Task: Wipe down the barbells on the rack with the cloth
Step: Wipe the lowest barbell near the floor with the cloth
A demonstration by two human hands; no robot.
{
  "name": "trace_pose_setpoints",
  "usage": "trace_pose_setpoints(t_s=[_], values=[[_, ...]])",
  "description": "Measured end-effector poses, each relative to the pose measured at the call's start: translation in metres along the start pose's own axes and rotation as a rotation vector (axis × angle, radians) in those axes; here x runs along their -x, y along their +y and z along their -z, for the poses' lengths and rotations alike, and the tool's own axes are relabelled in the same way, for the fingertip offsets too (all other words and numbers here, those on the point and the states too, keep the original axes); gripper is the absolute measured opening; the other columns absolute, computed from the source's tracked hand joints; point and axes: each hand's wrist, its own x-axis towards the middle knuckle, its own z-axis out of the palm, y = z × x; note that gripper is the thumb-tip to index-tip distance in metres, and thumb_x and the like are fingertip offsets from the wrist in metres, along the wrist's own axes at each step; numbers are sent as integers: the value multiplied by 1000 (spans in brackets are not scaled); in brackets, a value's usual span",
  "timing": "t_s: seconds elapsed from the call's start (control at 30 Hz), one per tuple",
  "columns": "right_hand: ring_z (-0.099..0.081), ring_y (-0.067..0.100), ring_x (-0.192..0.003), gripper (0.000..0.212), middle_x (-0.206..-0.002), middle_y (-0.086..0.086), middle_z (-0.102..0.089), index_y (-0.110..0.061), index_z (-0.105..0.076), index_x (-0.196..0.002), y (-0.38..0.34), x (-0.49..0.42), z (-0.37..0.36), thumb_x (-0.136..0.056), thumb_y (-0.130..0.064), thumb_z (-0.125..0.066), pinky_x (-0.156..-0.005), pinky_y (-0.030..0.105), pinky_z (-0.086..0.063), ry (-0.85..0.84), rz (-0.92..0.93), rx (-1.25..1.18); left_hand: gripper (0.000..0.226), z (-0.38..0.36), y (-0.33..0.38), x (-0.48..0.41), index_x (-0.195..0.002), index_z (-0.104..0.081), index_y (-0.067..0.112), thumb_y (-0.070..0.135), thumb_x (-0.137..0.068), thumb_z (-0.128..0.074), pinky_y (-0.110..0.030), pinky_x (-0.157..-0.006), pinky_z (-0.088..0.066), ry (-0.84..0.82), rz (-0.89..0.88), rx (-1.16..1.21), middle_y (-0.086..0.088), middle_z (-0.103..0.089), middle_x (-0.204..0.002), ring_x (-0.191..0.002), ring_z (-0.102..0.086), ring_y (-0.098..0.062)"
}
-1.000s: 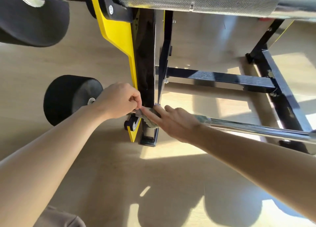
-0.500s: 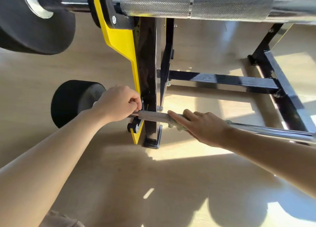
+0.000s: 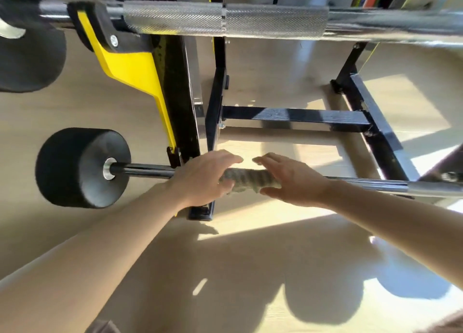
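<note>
The lower barbell is a chrome bar lying across the rack, with a black weight on its left end. A grey-green cloth is wrapped round the bar just right of the black and yellow upright. My right hand holds the cloth's right part, fingers over the bar and thumb beneath. My left hand lies over the bar at the cloth's left end, its fingers nearly straight. The upper barbell, with a knurled grip, crosses the top of the view.
A black cross brace and the right frame leg stand behind the lower bar on the pale wooden floor. A large black weight hangs on the upper barbell at top left.
My left hand has let go of the bar left of the upright and moved right onto the cloth's end. My right hand with the cloth slid right along the bar.
</note>
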Motion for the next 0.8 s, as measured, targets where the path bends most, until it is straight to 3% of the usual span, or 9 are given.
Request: trace_pose_setpoints(t_s=[0.1, 0.23, 0.33, 0.47, 0.63, 0.73, 0.8], values=[[-63, 22, -98, 46, -120, 4, -64, -18, -49, -139, 16, 14, -2, -99, -39, -56, -84, 35, -54, -16, 11, 116, 66, -44, 23, -8, -154, -24, 18, 45, -100, -51, -47, -109, -39, 5, -67, -325, 0, -48, -144, -129, -48, -20], [-62, 22, -90, 38, -106, 3, -65, -13, -50, -123, 3, -5, -13, -101, -44, -46, -83, 36, -50, -11, 101, 273, 56, -57, 15, -14, -143, -34, 12, 35, -98, -59, -44, -87, -47, 152, -98, -563, -7, -58, -116, -101, -57, -25], [-64, 22, -86, 42, -104, 2, -65, -13, -49, -121, -16, -26, -20, -101, -49, -39, -83, 38, -53, 30, 163, 325, 48, -37, -6, -4, -136, -44, 15, 33, -96, -64, -41, -84, -52, 150, -84, -553, -2, -64, -107, -94, -63, -21], [-64, 22, -81, 45, -101, 3, -65, -13, -48, -126, -49, -53, -29, -102, -49, -37, -77, 41, -56, 85, 226, 290, 45, -7, -28, 23, -140, -51, 21, 35, -99, -60, -34, -84, -55, 162, -49, -468, 1, -72, -113, -97, -70, -19], [-67, 26, -85, 38, -111, 6, -64, -11, -44, -133, -85, -80, -43, -103, -33, -47, -70, 43, -59, 136, 262, 277, 29, 23, -54, 46, -127, -62, 29, 32, -103, -47, -37, -69, -55, 103, 80, -411, 3, -74, -108, -88, -70, -24], [-67, 27, -85, 36, -109, 6, -64, -12, -46, -131, -91, -87, -41, -102, -33, -50, -71, 44, -59, 113, 246, 258, 20, 22, -47, 52, -113, -69, 26, 31, -98, -56, -28, -60, -42, 132, 72, -494, 5, -74, -99, -84, -69, -23], [-68, 30, -87, 43, -111, 6, -65, -12, -45, -137, -83, -83, -36, -102, -36, -50, -71, 43, -58, 104, 256, 278, 24, 18, -40, 53, -113, -70, 24, 35, -93, -66, -30, -63, -47, 190, 60, -468, 5, -75, -98, -87, -70, -22]])
